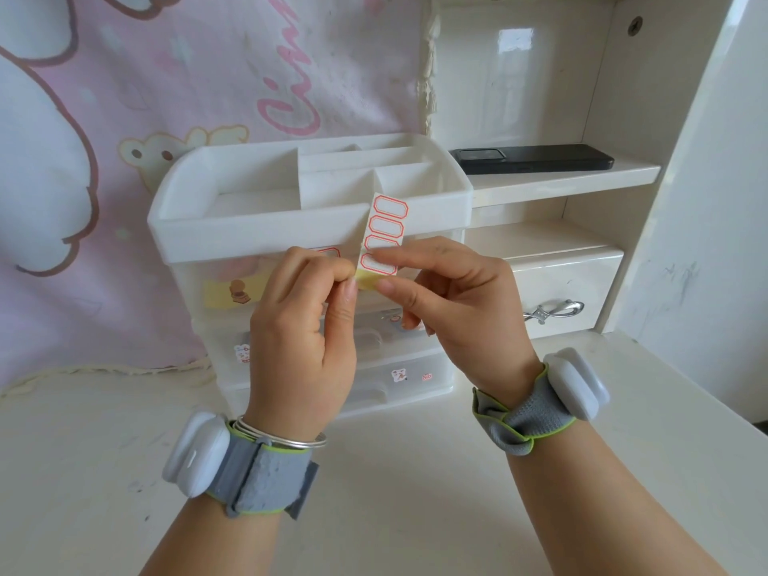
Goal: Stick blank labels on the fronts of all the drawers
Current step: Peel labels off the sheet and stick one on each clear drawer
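A white plastic drawer unit [232, 239] with an open compartment tray on top stands on the desk. Its translucent drawers [419, 378] are stacked below, partly hidden by my hands. A red-bordered label [328, 252] shows on the top drawer front, just behind my left hand. I hold a strip of blank red-bordered labels [384, 232] upright in front of the unit. My left hand [301, 326] pinches the strip's lower edge. My right hand [453, 297] has thumb and fingertips on the lowest label.
A black phone [532, 158] lies on the shelf to the right of the unit. Below it is a white drawer with a metal handle [555, 310]. A pink patterned cloth [124, 118] hangs behind. The white desk top [415, 471] spreads in front.
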Motion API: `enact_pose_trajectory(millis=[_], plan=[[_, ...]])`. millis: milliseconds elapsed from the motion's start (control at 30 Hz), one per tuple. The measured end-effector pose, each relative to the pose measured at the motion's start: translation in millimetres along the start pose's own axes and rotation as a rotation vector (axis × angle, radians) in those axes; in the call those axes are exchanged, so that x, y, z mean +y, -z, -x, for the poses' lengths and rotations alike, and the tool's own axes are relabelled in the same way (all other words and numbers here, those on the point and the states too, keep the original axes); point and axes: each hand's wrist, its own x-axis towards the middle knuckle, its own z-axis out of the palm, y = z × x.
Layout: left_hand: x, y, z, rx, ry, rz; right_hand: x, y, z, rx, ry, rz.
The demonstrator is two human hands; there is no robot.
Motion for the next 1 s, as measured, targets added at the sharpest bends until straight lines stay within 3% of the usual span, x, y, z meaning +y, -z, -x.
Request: enact_pose_trajectory(millis=[1000], plan=[[0.1,2.2,-1.6,-0.004,-0.059,-0.101,-0.8,-1.3,0.6,0.041,-0.051,-0.062]])
